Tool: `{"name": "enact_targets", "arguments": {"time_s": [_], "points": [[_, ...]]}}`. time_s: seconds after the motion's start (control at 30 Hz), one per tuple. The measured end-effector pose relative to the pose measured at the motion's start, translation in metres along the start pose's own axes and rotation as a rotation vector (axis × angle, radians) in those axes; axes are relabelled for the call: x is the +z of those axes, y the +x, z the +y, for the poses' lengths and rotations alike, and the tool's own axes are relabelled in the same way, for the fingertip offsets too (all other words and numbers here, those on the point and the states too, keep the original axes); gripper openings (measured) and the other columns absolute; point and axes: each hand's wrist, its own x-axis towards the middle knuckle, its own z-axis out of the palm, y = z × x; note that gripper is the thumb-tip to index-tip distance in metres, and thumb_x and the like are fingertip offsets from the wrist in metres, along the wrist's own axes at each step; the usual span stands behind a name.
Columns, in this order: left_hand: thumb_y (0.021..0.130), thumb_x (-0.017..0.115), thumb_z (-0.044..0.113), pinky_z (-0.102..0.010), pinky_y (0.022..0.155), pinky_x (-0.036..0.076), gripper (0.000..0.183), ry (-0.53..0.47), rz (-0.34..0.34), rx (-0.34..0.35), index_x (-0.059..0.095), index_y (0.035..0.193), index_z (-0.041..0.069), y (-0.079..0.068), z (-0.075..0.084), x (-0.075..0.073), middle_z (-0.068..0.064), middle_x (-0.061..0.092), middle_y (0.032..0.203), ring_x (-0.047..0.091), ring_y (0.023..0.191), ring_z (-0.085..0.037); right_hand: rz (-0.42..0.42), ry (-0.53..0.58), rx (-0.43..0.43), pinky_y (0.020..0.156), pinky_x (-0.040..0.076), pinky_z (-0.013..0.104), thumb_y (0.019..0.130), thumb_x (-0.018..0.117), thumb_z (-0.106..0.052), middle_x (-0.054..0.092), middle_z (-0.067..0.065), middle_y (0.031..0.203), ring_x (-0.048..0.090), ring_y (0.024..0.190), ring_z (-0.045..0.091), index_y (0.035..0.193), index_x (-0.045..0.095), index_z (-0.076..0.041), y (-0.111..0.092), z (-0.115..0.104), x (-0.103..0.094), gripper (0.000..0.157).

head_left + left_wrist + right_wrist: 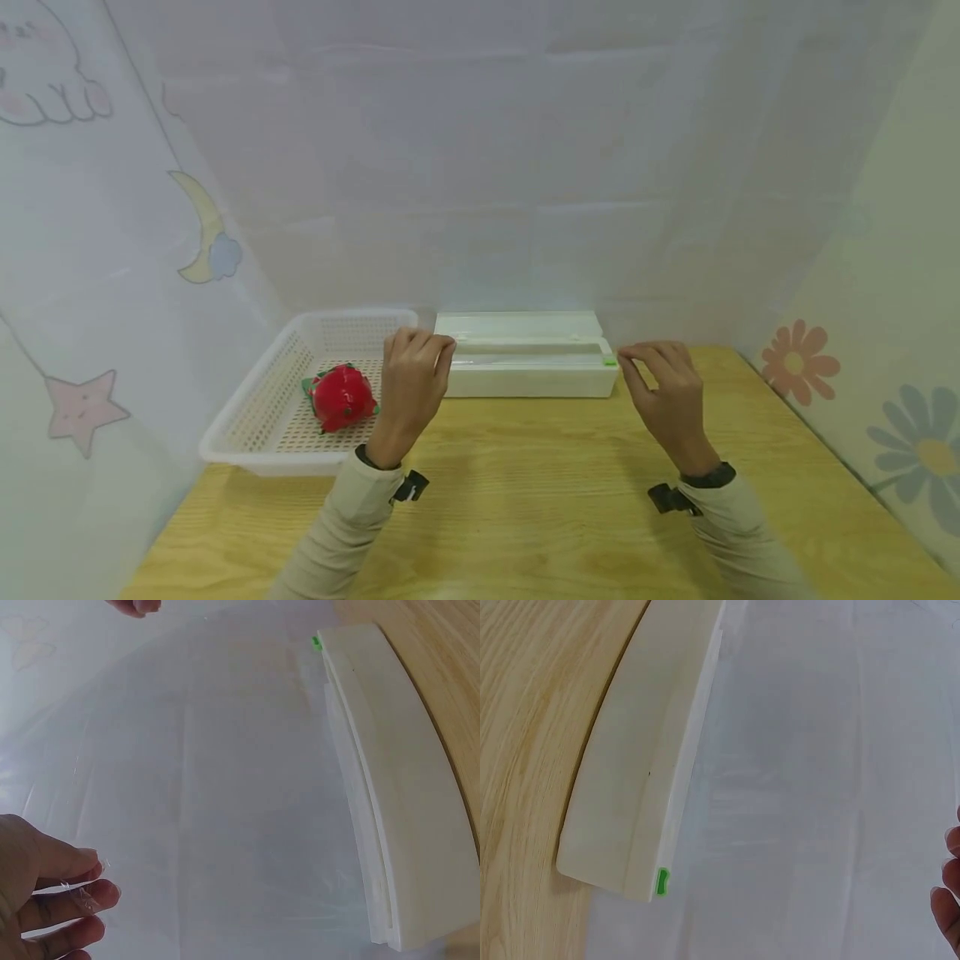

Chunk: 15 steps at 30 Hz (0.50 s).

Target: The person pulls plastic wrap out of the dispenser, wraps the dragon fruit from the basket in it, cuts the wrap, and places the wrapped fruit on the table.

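Observation:
A white cling film dispenser [528,382] stands at the back of the table with its lid [517,323] raised. A green slider [609,362] sits at its right end. Clear cling film [84,898] is pinched between the thumb and fingers of my left hand [412,375], held up before the dispenser's left end. My right hand [666,392], off the right end, has thumb and fingertips pinched together at the film's other side; the film there is too transparent to make out well. In the right wrist view only its fingertips show, at the right edge.
To the left, a white plastic basket [232,454] holds a shiny red fruit-shaped thing with green tips [343,398], like a dragon fruit. The wooden table [517,500] meets a pale sheet [487,167] behind and patterned sheets at both sides.

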Motion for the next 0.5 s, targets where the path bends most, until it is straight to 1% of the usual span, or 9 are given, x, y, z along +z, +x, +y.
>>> {"name": "enact_targets", "arguments": {"time_s": [0.13, 0.33, 0.5], "points": [[0.081, 0.068, 0.013, -0.037, 0.075, 0.036, 0.005, -0.005, -0.005, 0.000, 0.068, 0.081, 0.008, -0.0017, -0.0017, -0.0004, -0.004, 0.064, 0.077, 0.050, 0.081, -0.023, 0.000, 0.012, -0.001, 0.070, 0.040, 0.035, 0.068, 0.072, 0.007, 0.063, 0.014, 0.084, 0.053, 0.079, 0.032, 0.087, 0.068, 0.001, -0.0011, -0.0005, 0.0011, 0.020], [0.081, 0.067, 0.012, -0.036, 0.074, 0.035, 0.004, -0.015, -0.023, -0.003, 0.069, 0.081, 0.008, -0.0044, -0.0034, -0.0007, -0.003, 0.064, 0.077, 0.049, 0.081, -0.023, -0.018, 0.023, 0.008, 0.072, 0.040, 0.032, 0.074, 0.069, 0.002, 0.063, 0.013, 0.084, 0.053, 0.079, 0.030, 0.086, 0.067, 0.002, -0.0051, -0.0019, 0.0029, 0.011], [0.083, 0.066, 0.014, -0.036, 0.073, 0.035, 0.006, -0.024, -0.037, 0.002, 0.069, 0.082, 0.008, -0.0075, -0.0031, -0.0010, -0.003, 0.064, 0.078, 0.048, 0.081, -0.022, -0.018, 0.026, 0.011, 0.071, 0.039, 0.032, 0.073, 0.069, 0.004, 0.063, 0.014, 0.082, 0.053, 0.078, 0.030, 0.084, 0.067, 0.003, -0.0077, -0.0033, 0.0032, 0.011]]}}
